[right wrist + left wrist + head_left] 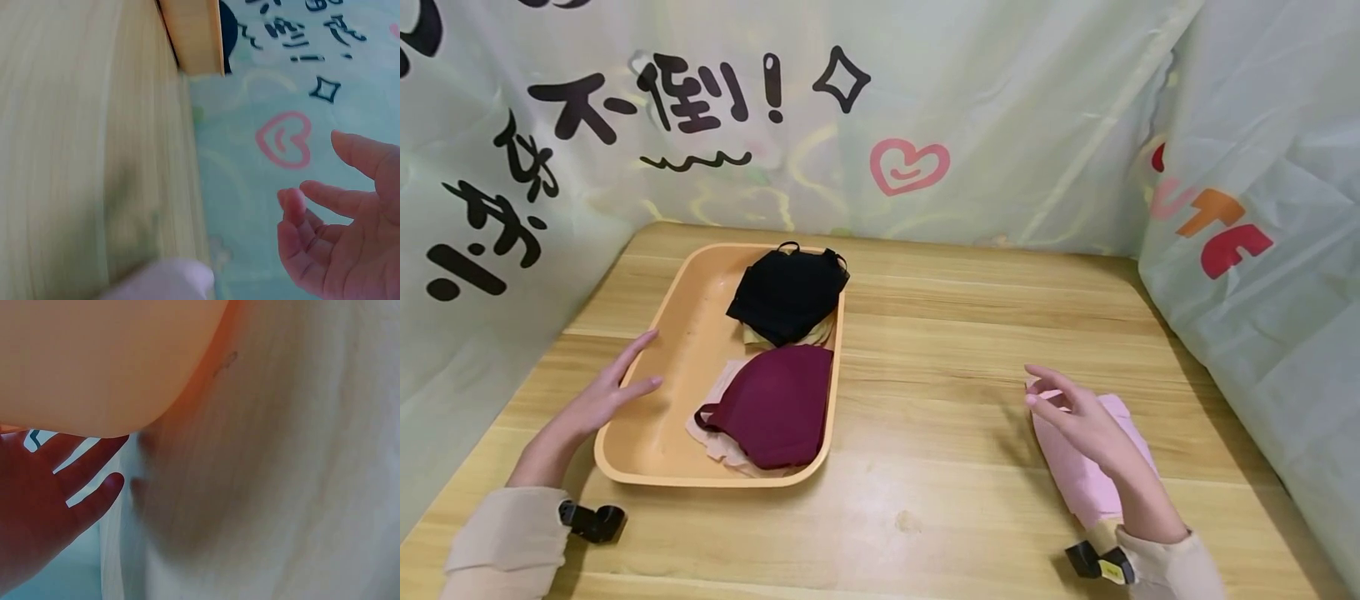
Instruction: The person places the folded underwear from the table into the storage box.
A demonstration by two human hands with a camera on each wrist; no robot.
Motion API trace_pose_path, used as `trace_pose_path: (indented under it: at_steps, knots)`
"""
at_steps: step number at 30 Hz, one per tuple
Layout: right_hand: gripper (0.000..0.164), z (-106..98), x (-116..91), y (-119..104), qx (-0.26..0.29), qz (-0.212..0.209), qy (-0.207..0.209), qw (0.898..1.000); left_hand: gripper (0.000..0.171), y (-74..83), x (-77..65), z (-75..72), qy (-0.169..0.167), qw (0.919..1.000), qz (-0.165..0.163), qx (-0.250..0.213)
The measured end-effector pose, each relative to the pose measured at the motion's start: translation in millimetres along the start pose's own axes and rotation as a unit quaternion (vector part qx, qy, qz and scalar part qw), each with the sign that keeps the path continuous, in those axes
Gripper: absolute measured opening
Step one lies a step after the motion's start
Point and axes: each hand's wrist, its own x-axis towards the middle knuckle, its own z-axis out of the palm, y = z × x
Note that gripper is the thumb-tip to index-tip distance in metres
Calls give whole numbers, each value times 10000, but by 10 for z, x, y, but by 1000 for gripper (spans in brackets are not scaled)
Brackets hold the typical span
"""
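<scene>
An orange plastic tray (681, 375) stands on the left half of the table. My left hand (598, 396) is at its left rim, fingers extended and thumb reaching over the inside. In the left wrist view, fingers (94, 465) lie along the tray's outer wall (112, 362). Inside the tray's right side are a black bra (790, 292) and a maroon bra (786, 408), each overlapping paler fabric. My right hand (1082, 425) hovers over a folded pink garment (1067, 475) at the right, its fingers loosely bent around nothing. Part of that garment is hidden behind the hand.
The wood-grain table (932, 417) runs between tray and pink garment. A pale printed sheet (1015, 125) with lettering and a heart hangs along the back and both sides. Black wrist cameras (595, 522) sit at both cuffs.
</scene>
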Motion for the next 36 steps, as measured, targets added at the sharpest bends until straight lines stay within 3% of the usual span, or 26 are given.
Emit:
trace_pose_path:
  at_steps: [11, 17, 24, 30, 36]
  knots:
    - [50, -257, -153, 298, -511, 589, 335, 9964, 71, -24, -2, 4, 20, 10000, 22, 19]
    - [53, -362, -191, 502, -367, 835, 434, 9949, 70, -25, -5, 4, 20, 10000, 59, -28]
    - [62, -454, -241, 660, -319, 1465, 281, 9883, 70, -15, 5, 14, 31, 10000, 70, -42]
    - [71, -503, -315, 765, -320, 1462, 115, 9887, 71, -11, 7, 10, 6, 10000, 26, -71]
    - [86, -530, -388, 878, -462, 1650, -438, 9842, 72, -8, 5, -6, 3, 10000, -3, -39]
